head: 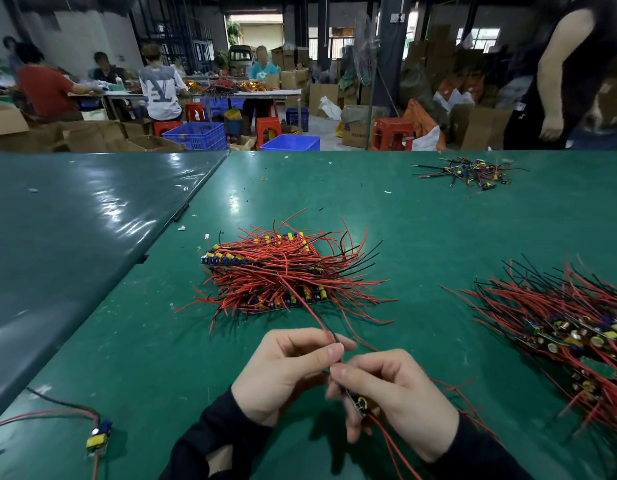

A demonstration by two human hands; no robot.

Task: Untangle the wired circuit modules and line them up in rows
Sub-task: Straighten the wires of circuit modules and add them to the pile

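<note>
My left hand (286, 372) pinches a red and a black wire between thumb and fingers near the table's front. My right hand (390, 393) grips a small circuit module (362, 403) with a yellow-capped part; red wires trail from it toward me. The pinched wires run up to a stacked pile of modules (283, 271) with red and black wires in the middle of the green table (127, 341). A loose tangled heap of modules (570, 327) lies at the right. One single module (99, 438) with its wires lies at the front left.
A small tangle of wire pieces (473, 173) lies at the far right of the table. A dark glossy sheet (75, 220) covers the table's left side. A person (570, 71) stands behind the far right edge. Other people work at tables in the background.
</note>
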